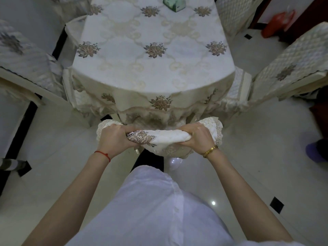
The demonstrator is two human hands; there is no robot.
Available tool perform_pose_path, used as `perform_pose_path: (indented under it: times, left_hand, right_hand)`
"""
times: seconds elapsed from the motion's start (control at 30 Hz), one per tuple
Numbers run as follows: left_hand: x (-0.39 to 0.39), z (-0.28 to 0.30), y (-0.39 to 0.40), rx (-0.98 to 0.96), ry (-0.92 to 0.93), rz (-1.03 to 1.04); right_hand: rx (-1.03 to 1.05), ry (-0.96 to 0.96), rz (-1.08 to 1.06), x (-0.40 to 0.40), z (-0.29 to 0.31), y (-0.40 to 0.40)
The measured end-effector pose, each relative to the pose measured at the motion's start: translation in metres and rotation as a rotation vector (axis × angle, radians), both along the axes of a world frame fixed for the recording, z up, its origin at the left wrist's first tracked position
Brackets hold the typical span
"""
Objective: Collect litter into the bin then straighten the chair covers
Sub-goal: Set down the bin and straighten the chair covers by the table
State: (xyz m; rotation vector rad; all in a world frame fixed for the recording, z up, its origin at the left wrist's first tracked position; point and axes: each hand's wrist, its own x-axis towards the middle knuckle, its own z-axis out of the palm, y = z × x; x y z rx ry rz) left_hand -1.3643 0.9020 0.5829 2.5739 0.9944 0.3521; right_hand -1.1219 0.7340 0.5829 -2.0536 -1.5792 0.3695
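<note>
A cream chair cover (165, 138) with lace trim and an embroidered brown flower is bunched over the top of a chair back at the near end of the table. My left hand (113, 139) grips its left end, fingers curled into the cloth. My right hand (199, 137) grips its right end the same way. The chair underneath is mostly hidden by the cover and the hanging tablecloth.
The table (152, 68) carries a cream floral tablecloth and a green object (174, 3) at its far end. Covered chairs stand at the left (23, 57) and right (287, 68). A red bag (276, 23) lies on the floor at the far right.
</note>
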Motion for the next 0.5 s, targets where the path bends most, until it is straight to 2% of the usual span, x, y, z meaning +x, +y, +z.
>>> perform_pose_path:
  times: [0.3, 0.5]
  left_hand:
    - [0.045, -0.002, 0.07, -0.073, -0.012, 0.035]
    - [0.065, -0.002, 0.109, -0.151, -0.09, 0.004]
  right_hand:
    - [0.0, 0.04, 0.012, 0.044, 0.003, 0.073]
    - [0.037, 0.047, 0.025, 0.066, 0.0, 0.109]
